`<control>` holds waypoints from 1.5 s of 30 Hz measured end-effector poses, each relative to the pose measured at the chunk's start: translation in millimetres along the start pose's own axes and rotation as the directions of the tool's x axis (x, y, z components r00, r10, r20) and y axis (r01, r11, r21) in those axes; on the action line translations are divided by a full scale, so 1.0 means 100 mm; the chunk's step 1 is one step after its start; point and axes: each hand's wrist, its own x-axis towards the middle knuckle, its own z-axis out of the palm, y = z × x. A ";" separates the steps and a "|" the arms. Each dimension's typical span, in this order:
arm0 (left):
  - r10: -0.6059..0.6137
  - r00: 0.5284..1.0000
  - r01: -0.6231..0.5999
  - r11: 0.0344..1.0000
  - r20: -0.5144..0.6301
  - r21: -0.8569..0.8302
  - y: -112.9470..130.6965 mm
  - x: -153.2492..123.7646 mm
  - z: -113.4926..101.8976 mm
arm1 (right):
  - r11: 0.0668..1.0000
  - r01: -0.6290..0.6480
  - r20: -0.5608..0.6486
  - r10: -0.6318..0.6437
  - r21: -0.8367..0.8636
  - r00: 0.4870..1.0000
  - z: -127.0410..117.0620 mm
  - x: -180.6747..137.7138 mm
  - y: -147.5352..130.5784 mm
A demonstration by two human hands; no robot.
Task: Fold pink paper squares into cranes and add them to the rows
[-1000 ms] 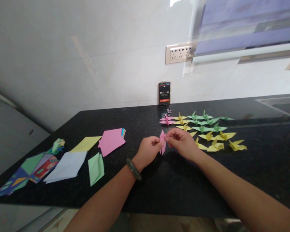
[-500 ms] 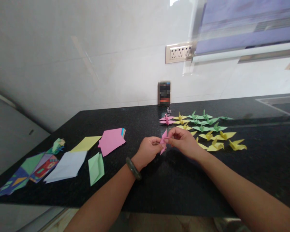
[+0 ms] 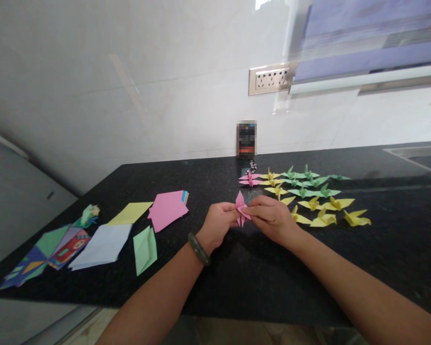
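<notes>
A pink origami crane (image 3: 241, 201) is held above the dark countertop, between my two hands. My left hand (image 3: 219, 221), with a dark bangle at the wrist, pinches its left side. From the right, my right hand (image 3: 271, 215) grips the other side with thumb and fingers closed. Parts of the crane are hidden behind the fingertips. Just beyond the hands sit finished pink cranes (image 3: 250, 180). Rows of yellow cranes (image 3: 323, 218) and green cranes (image 3: 303, 191) spread to the right of them.
Left of my hands lie a stack of pink paper (image 3: 168, 211), a folded green paper (image 3: 145, 250), a yellow sheet (image 3: 130, 213) and white paper (image 3: 102, 247). Colourful packaging (image 3: 25, 263) is at far left. A phone-like device (image 3: 246, 140) leans on the wall below a socket (image 3: 271, 79).
The pink crane has turned in my fingers, so its pointed wing now stands upward and its folds face me. My right hand has shifted slightly lower. The view has moved a little.
</notes>
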 end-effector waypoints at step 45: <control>0.157 0.987 -0.153 0.983 -0.034 0.106 0.04 0.06 -0.10 | 0.297 -0.683 0.382 0.650 0.668 0.657 0.16 0.01 -0.11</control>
